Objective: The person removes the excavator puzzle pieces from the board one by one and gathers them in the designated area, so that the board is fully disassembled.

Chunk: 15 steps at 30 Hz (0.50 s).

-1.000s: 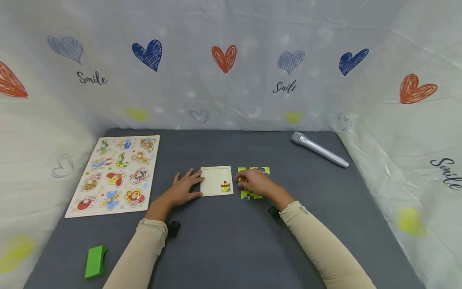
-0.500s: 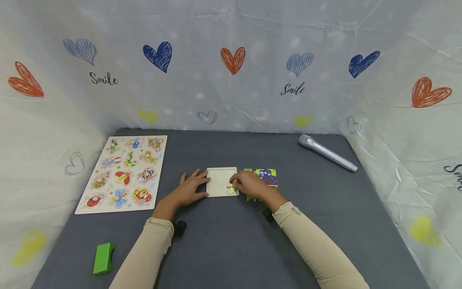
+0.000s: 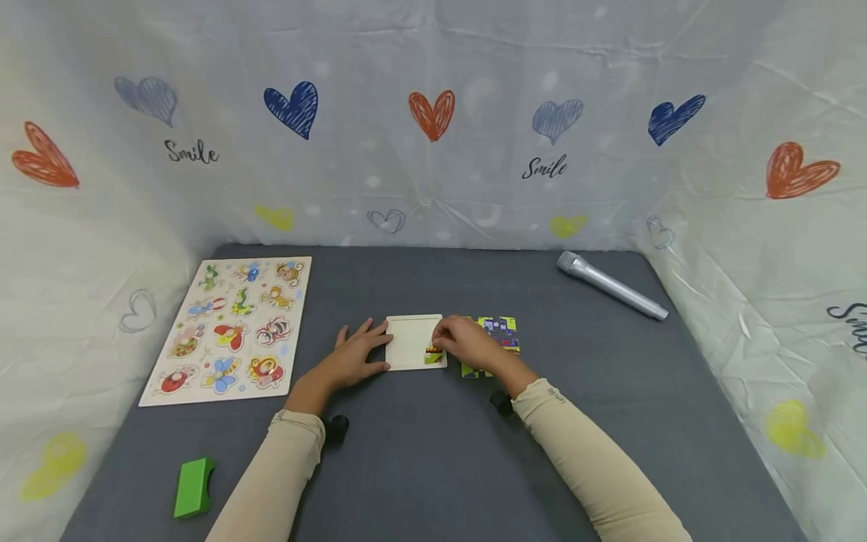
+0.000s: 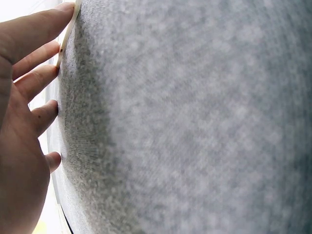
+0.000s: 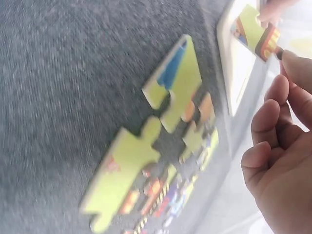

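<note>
A small pale puzzle tray [image 3: 409, 335] lies flat on the dark cloth. My left hand [image 3: 349, 357] rests at its left edge with spread fingers; in the left wrist view fingertips touch the tray's thin side. A yellow-green puzzle piece with a red and black band [image 3: 431, 357] lies in the tray's lower right corner. Over that corner my right hand [image 3: 467, 342] pinches the knob end of the piece [image 5: 254, 30] between thumb and index finger, the other fingers curled. Several loose puzzle pieces [image 3: 508, 325] lie right of the tray, partly hidden under the right hand.
A large board with insect pictures [image 3: 226, 331] lies at the left. A green block [image 3: 193, 488] sits near the front left. At the back right is a silver microphone [image 3: 612, 286]. A white curtain printed with hearts [image 3: 488, 188] surrounds the table.
My right hand has moved left from the loose pieces to the tray's right corner, uncovering some of the pieces. The left hand stays at the tray; the head view has shifted slightly.
</note>
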Tool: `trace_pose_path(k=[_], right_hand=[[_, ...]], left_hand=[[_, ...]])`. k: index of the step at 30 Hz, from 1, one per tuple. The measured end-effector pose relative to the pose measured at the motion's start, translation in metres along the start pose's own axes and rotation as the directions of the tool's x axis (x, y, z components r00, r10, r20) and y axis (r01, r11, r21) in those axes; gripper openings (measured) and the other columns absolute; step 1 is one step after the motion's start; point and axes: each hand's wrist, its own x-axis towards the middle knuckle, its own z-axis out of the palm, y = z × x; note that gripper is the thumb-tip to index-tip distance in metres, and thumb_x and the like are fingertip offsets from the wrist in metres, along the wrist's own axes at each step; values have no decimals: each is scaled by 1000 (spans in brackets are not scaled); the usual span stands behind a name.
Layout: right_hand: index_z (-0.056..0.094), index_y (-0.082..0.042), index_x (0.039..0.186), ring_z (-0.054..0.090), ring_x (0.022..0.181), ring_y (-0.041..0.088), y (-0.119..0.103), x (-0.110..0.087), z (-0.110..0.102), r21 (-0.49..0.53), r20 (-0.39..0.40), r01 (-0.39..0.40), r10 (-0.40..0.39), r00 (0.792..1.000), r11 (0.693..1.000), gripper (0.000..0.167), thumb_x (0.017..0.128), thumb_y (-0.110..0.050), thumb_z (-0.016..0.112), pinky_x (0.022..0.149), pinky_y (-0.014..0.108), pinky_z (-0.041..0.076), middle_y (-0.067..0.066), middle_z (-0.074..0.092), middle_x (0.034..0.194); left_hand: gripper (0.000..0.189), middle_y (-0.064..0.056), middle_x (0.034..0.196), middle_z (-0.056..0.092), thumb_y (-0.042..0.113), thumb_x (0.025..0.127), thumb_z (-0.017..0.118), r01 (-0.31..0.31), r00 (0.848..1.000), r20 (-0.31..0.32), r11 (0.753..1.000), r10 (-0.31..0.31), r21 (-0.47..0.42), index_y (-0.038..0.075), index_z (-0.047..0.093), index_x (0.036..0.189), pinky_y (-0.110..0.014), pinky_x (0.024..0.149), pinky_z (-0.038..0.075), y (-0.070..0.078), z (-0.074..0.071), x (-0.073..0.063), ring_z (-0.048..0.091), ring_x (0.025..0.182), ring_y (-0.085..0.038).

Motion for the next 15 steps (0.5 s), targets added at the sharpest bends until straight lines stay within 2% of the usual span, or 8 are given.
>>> trace_pose_path(k=[3, 7, 11, 15], right_hand=[[68, -10, 96, 56, 71, 14, 6, -11, -13, 37, 7, -38, 38, 999, 999, 12, 98, -16, 58, 63, 28, 46, 1, 63, 89], [69, -7, 101, 60, 73, 17, 16, -23, -36, 41, 30, -58, 57, 998, 997, 16, 99, -18, 57, 64, 29, 48, 3, 66, 91], [70, -4, 102, 54, 69, 13, 36, -38, -59, 25, 64, -88, 87, 994, 996, 18, 99, -17, 57, 65, 28, 44, 5, 67, 89], [71, -3, 97, 48, 66, 11, 62, -64, -78, 15, 110, -183, 181, 977, 983, 17, 98, -13, 57, 63, 28, 41, 6, 67, 86]], left_hand=[[62, -11, 158, 29, 31, 90, 70, -22, 1000, -1, 1000, 22, -7, 10, 48, 144, -69, 111, 0, 2, 3, 3, 13, 148, -38], [62, -13, 157, 30, 28, 89, 71, -20, 999, -25, 1000, 19, -18, 8, 49, 143, -71, 109, 1, 0, 2, -2, 15, 147, -41], [62, -15, 157, 30, 26, 88, 72, -12, 999, -45, 1000, 12, -19, 7, 50, 143, -72, 108, 1, -4, -1, -7, 16, 146, -42], [62, -16, 157, 29, 26, 89, 71, -47, 998, -30, 999, 46, -21, 6, 49, 143, -72, 108, 1, -1, 0, -1, 15, 146, -43]])
